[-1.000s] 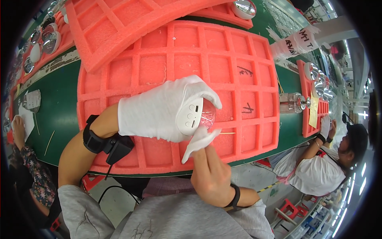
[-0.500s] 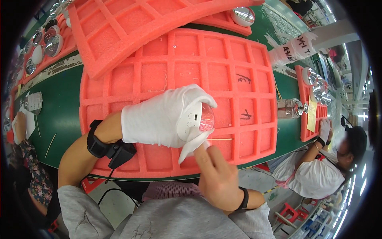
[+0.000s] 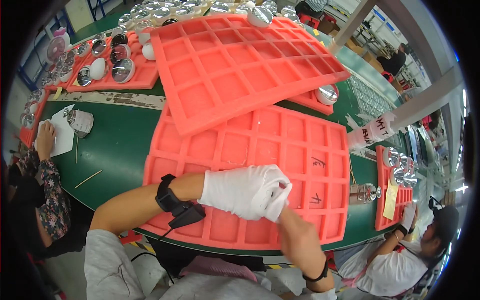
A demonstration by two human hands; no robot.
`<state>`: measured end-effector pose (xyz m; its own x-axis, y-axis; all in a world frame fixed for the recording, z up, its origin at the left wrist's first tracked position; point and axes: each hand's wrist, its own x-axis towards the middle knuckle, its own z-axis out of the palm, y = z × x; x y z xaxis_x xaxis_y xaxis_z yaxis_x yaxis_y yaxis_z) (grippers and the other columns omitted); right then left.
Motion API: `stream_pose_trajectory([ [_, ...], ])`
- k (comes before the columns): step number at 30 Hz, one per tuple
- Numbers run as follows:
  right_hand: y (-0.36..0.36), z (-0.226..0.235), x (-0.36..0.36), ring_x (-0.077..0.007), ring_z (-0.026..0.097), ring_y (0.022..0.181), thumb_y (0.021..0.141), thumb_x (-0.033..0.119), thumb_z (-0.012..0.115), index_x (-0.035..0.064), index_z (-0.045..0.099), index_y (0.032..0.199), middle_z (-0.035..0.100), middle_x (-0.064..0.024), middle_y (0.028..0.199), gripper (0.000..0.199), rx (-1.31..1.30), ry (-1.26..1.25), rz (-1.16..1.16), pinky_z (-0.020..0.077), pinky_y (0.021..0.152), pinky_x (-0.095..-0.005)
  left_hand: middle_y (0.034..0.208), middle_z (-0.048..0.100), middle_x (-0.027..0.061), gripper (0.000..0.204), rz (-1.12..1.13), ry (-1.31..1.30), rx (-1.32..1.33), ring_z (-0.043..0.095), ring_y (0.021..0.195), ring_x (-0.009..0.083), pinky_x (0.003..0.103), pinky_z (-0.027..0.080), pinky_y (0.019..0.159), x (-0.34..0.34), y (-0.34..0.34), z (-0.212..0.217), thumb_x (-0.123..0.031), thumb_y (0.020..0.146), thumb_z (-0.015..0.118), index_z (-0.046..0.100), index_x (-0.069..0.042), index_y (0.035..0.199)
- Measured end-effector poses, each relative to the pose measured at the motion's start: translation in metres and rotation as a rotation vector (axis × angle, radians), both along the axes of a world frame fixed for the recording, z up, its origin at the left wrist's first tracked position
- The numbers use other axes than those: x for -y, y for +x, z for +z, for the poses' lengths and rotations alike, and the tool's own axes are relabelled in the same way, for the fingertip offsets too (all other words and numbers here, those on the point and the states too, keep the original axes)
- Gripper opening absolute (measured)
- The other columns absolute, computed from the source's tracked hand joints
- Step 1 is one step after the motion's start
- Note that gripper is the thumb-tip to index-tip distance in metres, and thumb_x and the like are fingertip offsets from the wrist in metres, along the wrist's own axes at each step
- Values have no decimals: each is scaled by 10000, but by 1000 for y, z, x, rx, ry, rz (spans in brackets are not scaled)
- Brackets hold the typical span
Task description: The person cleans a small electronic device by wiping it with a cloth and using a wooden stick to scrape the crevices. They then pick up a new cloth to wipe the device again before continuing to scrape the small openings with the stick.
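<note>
My left hand (image 3: 245, 192), in a white glove, is closed around a small white rounded device (image 3: 272, 194). Only a sliver of it shows between the gloved fingers; its clear dome is hidden now. Against the glove's fingertips, from the near right side, comes my bare right hand (image 3: 301, 241), blurred by motion. Its fingers are drawn together by the device, and whatever they hold is hidden. Both hands are above a pink foam tray (image 3: 235, 154) with square compartments.
A second pink foam tray (image 3: 225, 107) lies tilted over the first one's far edge. Mirrored domes fill another tray (image 3: 145, 75) at the far left. A glass bottle (image 3: 364, 194) stands right. A wooden stick (image 3: 88, 179) lies left. Co-workers sit at both sides.
The view has tilted up, showing more of the far table. The gloved hand has turned the device, hiding its ports and clear dome. A thin stick seen beside my right fingers is out of sight.
</note>
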<state>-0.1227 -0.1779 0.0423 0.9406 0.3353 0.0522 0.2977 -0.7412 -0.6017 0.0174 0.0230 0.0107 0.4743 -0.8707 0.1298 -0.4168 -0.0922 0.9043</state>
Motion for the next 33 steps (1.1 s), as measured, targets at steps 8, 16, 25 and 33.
stream_pose_trajectory([
  [8,21,14,31,-386,649,960,914,2,663,1,629,1293,670,-180,1088,381,365,-397,-336,551,793,-410,1181,593,158,600,-23,-36,10,626,1050,331,406,536,905,-2,3,8,-179,722,825,571,-60,1253],
  [16,-6,20,14,-325,649,929,845,15,696,8,676,1144,662,-126,1086,300,230,-294,-56,558,754,-399,1198,595,155,673,-24,-59,92,624,1067,330,408,537,915,-3,3,1,-261,704,870,569,-60,1271],
  [25,-4,17,28,-295,645,885,745,-11,679,32,676,1079,639,-103,993,336,193,-445,122,549,738,-387,1214,604,120,653,-4,7,56,625,1087,302,395,535,930,-6,1,13,-288,716,888,593,-63,1253],
  [33,42,59,58,-230,670,810,965,7,605,22,602,1023,650,-93,881,60,73,310,231,543,704,-336,1187,603,119,608,22,-94,124,629,1066,301,396,536,916,-1,-2,5,-234,702,886,590,-68,1207],
])
